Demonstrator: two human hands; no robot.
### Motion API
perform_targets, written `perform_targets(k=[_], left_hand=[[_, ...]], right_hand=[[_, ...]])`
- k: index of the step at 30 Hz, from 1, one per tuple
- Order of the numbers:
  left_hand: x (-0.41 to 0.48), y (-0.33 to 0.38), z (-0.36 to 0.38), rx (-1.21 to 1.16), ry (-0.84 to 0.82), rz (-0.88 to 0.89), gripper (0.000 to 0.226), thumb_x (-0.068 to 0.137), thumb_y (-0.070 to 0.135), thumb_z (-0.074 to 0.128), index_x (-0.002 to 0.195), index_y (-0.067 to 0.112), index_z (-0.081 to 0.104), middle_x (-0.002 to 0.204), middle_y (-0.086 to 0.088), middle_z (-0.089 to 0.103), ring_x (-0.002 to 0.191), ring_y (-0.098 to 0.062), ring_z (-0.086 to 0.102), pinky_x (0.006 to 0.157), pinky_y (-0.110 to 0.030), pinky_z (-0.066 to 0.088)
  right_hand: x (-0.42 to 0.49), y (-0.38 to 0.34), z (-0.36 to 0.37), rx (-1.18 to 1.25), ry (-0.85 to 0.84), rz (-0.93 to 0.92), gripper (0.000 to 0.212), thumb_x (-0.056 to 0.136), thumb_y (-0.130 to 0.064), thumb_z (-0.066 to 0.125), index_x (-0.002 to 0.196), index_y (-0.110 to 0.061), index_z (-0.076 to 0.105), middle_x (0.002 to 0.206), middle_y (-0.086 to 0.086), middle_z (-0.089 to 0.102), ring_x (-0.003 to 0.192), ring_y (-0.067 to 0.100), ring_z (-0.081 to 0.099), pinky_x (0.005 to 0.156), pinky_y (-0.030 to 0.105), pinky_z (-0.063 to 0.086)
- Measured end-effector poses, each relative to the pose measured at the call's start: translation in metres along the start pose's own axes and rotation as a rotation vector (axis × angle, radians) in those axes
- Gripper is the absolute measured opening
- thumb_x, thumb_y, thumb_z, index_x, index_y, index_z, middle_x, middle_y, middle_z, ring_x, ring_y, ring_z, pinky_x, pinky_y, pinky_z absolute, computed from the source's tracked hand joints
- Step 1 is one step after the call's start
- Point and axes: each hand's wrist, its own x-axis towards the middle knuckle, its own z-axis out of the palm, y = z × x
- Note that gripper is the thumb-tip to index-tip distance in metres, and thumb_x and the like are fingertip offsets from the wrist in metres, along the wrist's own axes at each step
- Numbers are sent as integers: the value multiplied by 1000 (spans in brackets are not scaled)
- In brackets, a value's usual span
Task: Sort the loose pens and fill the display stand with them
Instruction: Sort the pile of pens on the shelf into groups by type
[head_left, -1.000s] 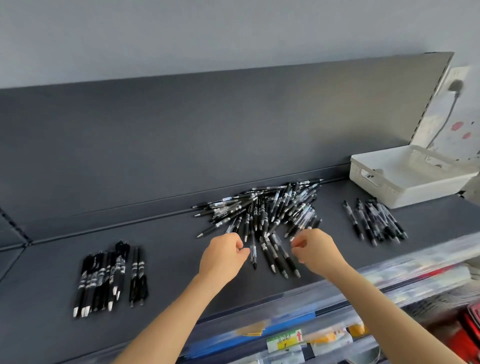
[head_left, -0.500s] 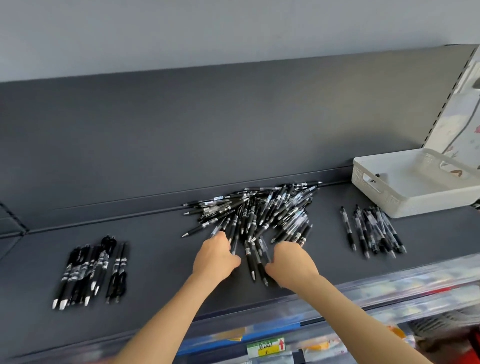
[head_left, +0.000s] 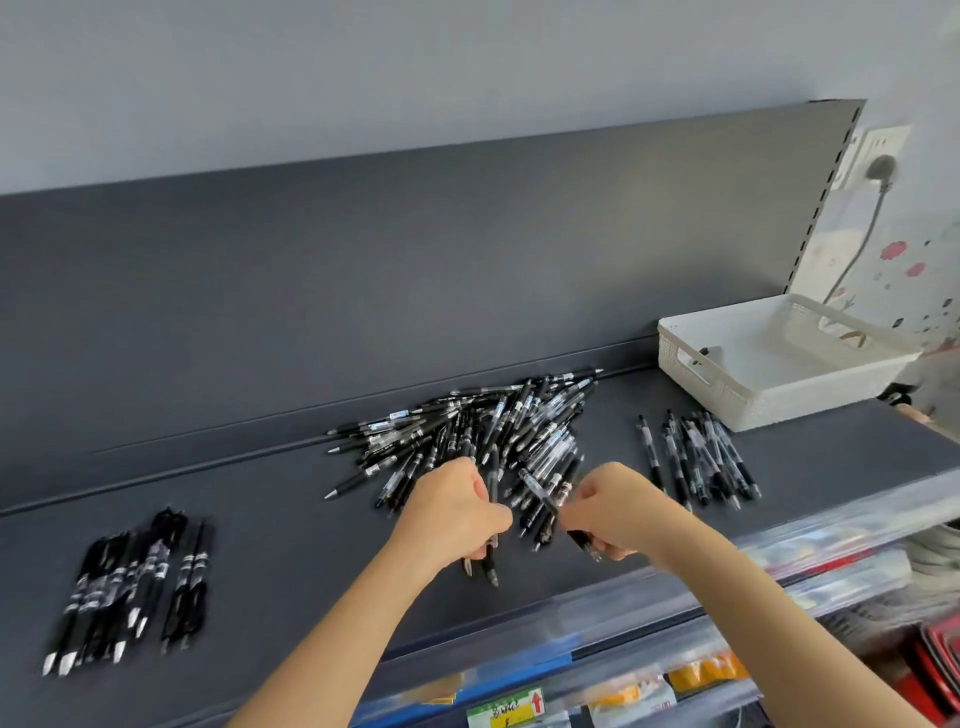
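Black pens (head_left: 483, 431) heaped; left hand (head_left: 457, 512) grips several, right hand (head_left: 618, 512) grips 1.

shelf label (head_left: 506, 707) | red up arrow | other print unreadable

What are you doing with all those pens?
A person is sorting black pens on a dark shelf. The left hand grips a few pens, and the right hand holds one, both at the near edge of the big messy pile. One neat group lies to the left, another group to the right. A white basket sits at the far right.
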Motion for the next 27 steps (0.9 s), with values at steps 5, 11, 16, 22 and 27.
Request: perform_targets(k=[5,11,16,22,27], left_hand=[[16,41,35,43,-7,113,10,81,9,60,79,13,51,82,-7,68,60,-17,69,61,-31,58],[49,76,92,52,-39,165,13,82,6,57,76,15,49,77,-3,66,67,-18,68,66,-34,56],[73,100,135,113,-23,173,16,85,12,60,75,18,49,83,-4,66,74,-19,63,54,-26,44],[86,123,166,145,-36,200,17,88,13,59,78,17,46,90,-3,59,73,-20,57,58,-30,43],[83,121,171,171,-50,221,21,89,24,64,76,18,48,80,2,56,70,-19,53,58,-28,41]], right_hand=[[9,35,-32,-47,215,-41,19,82,-14,56,65,-7,51,55,12,52,43,20,43,47,21,40],[24,84,-62,-118,376,6,34,81,-9,56,55,-10,34,48,4,35,46,18,31,46,25,28],[41,114,-87,-124,472,75,28,82,-7,53,60,-9,36,52,4,39,49,19,36,46,26,31],[58,130,-102,-160,471,139,34,86,-7,53,57,-11,34,57,3,41,48,16,39,42,24,28],[63,138,-103,-173,450,99,33,88,-18,56,60,-11,39,58,3,46,51,15,44,44,24,32]])
